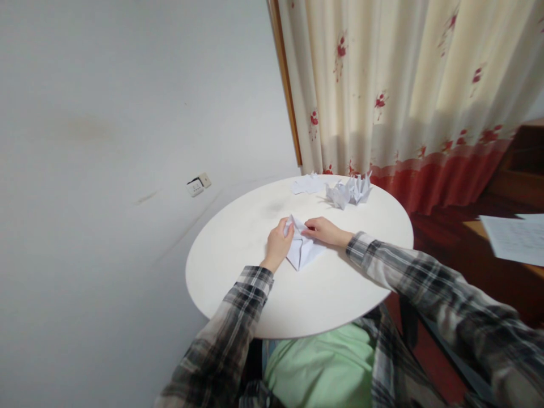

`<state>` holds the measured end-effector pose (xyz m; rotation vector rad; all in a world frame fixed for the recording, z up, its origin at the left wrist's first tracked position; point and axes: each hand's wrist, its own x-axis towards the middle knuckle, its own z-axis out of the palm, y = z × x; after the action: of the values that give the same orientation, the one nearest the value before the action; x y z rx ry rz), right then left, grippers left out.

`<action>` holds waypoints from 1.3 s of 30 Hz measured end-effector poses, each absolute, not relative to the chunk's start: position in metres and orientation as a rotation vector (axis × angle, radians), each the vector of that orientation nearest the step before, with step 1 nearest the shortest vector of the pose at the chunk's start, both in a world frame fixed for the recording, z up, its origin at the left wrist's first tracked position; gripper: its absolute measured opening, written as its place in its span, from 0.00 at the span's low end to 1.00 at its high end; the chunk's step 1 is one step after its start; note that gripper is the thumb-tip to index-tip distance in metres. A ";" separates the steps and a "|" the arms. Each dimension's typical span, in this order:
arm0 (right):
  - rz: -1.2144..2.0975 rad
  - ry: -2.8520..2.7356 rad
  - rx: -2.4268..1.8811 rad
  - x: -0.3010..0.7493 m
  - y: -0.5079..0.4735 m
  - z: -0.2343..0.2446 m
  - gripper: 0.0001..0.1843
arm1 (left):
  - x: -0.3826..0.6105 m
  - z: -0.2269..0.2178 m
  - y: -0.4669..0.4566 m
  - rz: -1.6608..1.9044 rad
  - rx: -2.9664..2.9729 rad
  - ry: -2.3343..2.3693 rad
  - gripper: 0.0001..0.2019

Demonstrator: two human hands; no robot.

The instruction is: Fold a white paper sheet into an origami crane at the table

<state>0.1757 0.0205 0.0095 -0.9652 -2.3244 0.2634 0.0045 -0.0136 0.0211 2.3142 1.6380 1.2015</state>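
Note:
A partly folded sheet of white paper [300, 253] lies on the round white table [229, 277], its lower corner pointing toward me. My left hand [279, 242] pinches the paper's left edge near the raised top, with the thumb on the near side. On the other side, my right hand [325, 231] is closed, its fingertips gripping the paper's right flap. Creases run across the sheet, and a fold stands up between the two hands.
Several folded paper cranes [349, 191] stand toward the table's far right. Beside them at the far edge lie flat white papers [306, 184]. A flowered curtain [395, 85] hangs behind, and a wall with a socket [195, 187] borders the left. Printed sheets [516, 237] rest off to the right.

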 end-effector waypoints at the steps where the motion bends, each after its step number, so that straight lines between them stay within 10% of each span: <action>1: 0.267 -2.320 -0.970 0.176 0.020 0.010 0.16 | 0.004 0.021 -0.013 1.187 2.312 1.657 0.13; 39: 0.324 -2.369 -0.951 0.177 0.021 0.007 0.17 | 0.001 0.016 -0.009 1.053 2.280 1.833 0.18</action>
<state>0.1770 0.0207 0.0067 -0.9513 -2.3690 0.3242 0.0012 -0.0089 0.0165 2.2796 1.8334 1.0534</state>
